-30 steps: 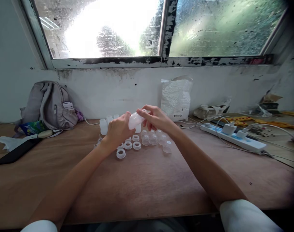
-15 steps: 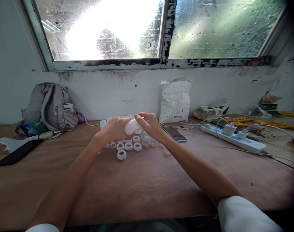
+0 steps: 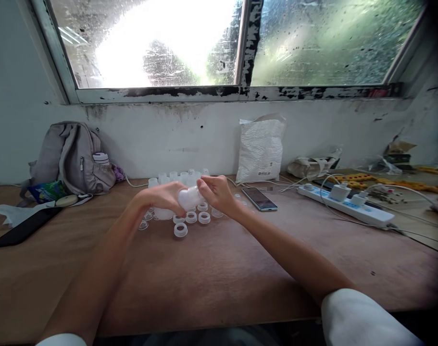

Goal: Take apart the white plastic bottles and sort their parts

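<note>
My left hand (image 3: 161, 196) is wrapped round a small translucent white plastic bottle (image 3: 188, 198), held on its side above the wooden table (image 3: 211, 274). My right hand (image 3: 216, 192) pinches the bottle's right end with its fingertips. Under and behind the hands lie several white plastic rings (image 3: 180, 229), clear caps (image 3: 143, 224) and more small white bottles (image 3: 173, 176) standing in a row near the wall.
A grey backpack (image 3: 70, 156) leans on the wall at the left, with a black phone (image 3: 22, 229) and wrappers in front of it. A white bag (image 3: 261, 149), a smartphone (image 3: 258, 198) and a power strip (image 3: 346, 205) with cables lie to the right.
Both hands have lowered and moved slightly left with the bottle. The smartphone and the back row of bottles have come into view behind them.
</note>
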{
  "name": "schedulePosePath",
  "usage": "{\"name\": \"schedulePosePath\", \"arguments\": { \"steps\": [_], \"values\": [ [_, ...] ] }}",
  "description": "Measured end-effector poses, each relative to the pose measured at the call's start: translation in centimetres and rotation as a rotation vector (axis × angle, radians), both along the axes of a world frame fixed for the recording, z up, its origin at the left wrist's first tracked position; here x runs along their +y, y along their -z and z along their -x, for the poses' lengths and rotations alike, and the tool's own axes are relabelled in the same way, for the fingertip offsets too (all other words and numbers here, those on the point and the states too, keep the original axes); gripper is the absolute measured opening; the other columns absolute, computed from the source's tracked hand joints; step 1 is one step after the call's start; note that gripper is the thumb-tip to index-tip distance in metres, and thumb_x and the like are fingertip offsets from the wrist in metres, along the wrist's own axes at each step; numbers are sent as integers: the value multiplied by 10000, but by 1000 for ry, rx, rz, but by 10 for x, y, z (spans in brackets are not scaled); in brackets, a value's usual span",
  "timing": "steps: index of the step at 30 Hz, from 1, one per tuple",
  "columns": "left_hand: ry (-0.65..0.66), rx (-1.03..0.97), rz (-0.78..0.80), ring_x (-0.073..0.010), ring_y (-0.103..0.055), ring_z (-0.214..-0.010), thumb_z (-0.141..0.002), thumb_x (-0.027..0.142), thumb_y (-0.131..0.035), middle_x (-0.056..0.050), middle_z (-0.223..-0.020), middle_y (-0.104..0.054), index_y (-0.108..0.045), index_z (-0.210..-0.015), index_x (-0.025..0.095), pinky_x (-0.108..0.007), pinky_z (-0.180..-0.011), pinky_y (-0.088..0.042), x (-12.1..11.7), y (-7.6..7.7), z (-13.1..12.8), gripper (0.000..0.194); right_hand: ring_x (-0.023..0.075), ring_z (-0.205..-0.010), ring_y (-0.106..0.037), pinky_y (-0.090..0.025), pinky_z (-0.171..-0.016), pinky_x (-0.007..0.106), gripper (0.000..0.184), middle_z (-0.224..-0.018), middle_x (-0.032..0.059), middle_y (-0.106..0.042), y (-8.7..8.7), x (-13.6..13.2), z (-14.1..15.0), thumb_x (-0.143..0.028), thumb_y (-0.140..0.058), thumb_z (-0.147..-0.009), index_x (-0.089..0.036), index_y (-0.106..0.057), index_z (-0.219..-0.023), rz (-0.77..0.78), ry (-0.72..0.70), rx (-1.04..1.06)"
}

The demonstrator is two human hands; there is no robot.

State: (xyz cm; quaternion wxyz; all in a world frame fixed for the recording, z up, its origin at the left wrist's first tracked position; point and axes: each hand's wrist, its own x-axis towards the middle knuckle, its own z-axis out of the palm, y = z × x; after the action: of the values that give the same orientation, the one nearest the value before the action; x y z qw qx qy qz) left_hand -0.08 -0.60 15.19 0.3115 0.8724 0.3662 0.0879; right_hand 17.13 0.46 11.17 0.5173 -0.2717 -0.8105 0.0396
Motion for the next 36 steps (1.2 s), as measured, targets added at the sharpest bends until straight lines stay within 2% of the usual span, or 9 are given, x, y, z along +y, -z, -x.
{"name": "schedulePosePath", "arguments": {
  "steps": [4,8,11,16,19,23,29,32,36],
  "values": [
    [123,-29,291,-117,-515,-564,-515,189,-658,28,-616,-556,-562,-726,149,-208,-501,-393,10,7,6,235,57,-391,-172,-186,-389,202,324,-439,-62,-194,5,-4,3,-310,-338,-794,-191,-262,-502,-169,-9,-60],
    [347,-31,687,-139,-507,-495,-457,185,-669,17,-543,-569,-564,-766,164,-245,-480,-405,22,25,1,327,74,-379,-237,-227,-405,222,290,-412,-50,-287,4,-9,0,-313,-342,-772,-196,-345,-507,-466,-38,-90],
    [399,-115,802,-140,-503,-489,-427,183,-669,9,-537,-576,-561,-768,167,-256,-495,-417,28,39,-5,357,76,-376,-288,-257,-414,221,287,-412,-42,-346,-7,-11,-12,-314,-356,-782,-190,-417,-530,-569,-29,-5],
    [208,-254,653,-139,-540,-626,-479,180,-693,11,-678,-586,-543,-835,188,-257,-579,-442,36,54,-8,387,67,-407,-347,-267,-420,198,248,-482,-47,-395,-31,-1,-40,-343,-397,-830,-180,-511,-682,-318,188,198],
    [101,-236,559,-134,-546,-696,-509,198,-701,-1,-779,-571,-544,-875,179,-258,-634,-444,43,59,-3,399,70,-433,-372,-293,-443,191,206,-512,-57,-403,-29,10,-56,-374,-427,-823,-187,-513,-810,-134,266,166],
    [1,-93,436,-157,-555,-728,-548,288,-685,-10,-781,-569,-524,-926,174,-261,-634,-441,50,61,7,426,93,-499,-461,-358,-514,208,284,-593,-39,-492,4,17,-80,-410,-524,-754,-182,-482,-920,83,286,-168],
    [-170,199,-50,-203,-542,-855,-522,449,-656,-18,-948,-579,-522,-946,197,-227,-614,-407,49,50,12,511,203,-805,-544,-355,-708,310,290,-813,44,-608,69,17,-109,-429,-575,-702,-196,-488,-850,185,359,-574],
    [-224,298,-164,-212,-545,-832,-528,487,-627,-31,-949,-579,-518,-952,194,-229,-567,-394,42,44,10,527,230,-828,-534,-320,-726,345,286,-803,45,-625,82,17,-114,-454,-576,-694,-199,-506,-803,182,462,-693],
    [-250,343,-221,-199,-552,-776,-550,476,-608,-39,-925,-577,-504,-956,193,-223,-521,-379,33,39,4,507,250,-877,-509,-301,-730,362,297,-869,58,-627,83,14,-117,-466,-572,-697,-206,-530,-833,145,541,-734]
  ]
}}
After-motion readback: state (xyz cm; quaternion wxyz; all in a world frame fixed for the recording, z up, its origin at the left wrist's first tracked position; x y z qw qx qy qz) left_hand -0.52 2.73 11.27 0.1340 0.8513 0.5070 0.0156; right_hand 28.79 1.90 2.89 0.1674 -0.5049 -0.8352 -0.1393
